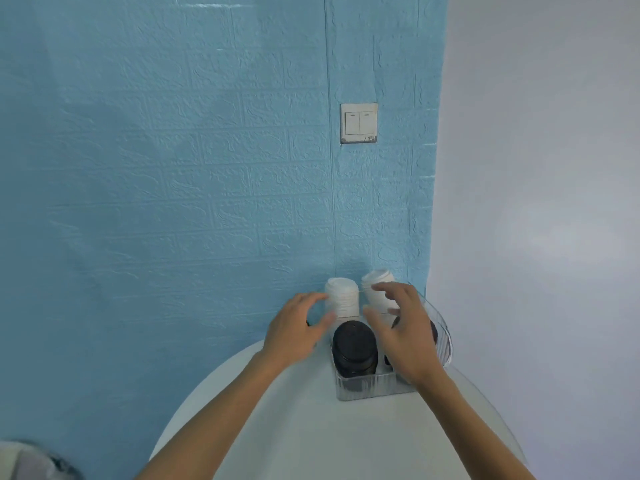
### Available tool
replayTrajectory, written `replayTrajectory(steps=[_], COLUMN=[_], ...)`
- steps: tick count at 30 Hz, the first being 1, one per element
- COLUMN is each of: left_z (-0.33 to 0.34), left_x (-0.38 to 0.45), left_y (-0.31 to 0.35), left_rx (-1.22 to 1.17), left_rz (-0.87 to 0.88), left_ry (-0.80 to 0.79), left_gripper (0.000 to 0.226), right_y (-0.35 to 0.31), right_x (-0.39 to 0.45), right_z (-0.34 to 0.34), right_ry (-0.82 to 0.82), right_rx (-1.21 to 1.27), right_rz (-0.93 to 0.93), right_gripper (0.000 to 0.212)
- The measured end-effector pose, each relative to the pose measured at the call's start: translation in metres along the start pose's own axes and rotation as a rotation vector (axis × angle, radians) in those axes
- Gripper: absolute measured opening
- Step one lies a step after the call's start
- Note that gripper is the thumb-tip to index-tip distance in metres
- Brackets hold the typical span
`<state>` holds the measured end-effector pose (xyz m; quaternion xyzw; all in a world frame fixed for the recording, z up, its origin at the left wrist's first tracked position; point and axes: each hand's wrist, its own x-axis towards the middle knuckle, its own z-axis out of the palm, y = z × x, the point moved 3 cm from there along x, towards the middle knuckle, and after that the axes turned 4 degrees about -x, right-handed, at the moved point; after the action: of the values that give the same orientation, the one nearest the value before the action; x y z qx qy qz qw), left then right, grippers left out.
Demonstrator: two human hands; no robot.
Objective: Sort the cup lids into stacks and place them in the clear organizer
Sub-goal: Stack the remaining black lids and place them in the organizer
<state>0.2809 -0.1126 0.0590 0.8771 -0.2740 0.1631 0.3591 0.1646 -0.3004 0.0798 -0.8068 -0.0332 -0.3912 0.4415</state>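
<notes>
Both forearms outstretched, left hand (296, 332) and right hand (403, 336) open-fingered, flanking organizer (375, 386).

Wall panel (173, 168) light blue, embossed with a brick pattern; the wall to its right (536, 168) plain pale grey-white, and the light switch (358, 123) off-white with grubby edges. Round table (311, 427) white. Clear organizer (374, 388) transparent with ribbed walls, holding two white lid stacks (342, 299) at the back, finely ridged, and a glossy black lid stack (354, 348) in front.
</notes>
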Motion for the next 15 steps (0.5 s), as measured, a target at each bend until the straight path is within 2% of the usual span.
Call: replayTrajectory(steps=[4, 8, 12, 15], left_z=[-0.012, -0.008, -0.002, 0.01], left_x=[-0.02, -0.033, -0.014, 0.016], left_y=[-0.066, -0.114, -0.127, -0.124], left_rx=[-0.09, -0.087, -0.035, 0.097], left_rz=[-0.177, -0.27, -0.261, -0.186], left_ry=[0.064, 0.064, 0.038, -0.107], left_gripper=[0.032, 0.029, 0.034, 0.041], right_y=[-0.013, -0.003, 0.025, 0.046], right_x=[-0.02, -0.054, -0.08, -0.096], right_z=[0.057, 0.105, 0.14, 0.159], right_ry=[-0.179, -0.324, -0.48, -0.558], right_rx=[0.023, 0.086, 0.108, 0.114], right_rz=[-0.046, -0.043, 0.054, 0.144], right_gripper=[0.028, 0.025, 0.023, 0.031])
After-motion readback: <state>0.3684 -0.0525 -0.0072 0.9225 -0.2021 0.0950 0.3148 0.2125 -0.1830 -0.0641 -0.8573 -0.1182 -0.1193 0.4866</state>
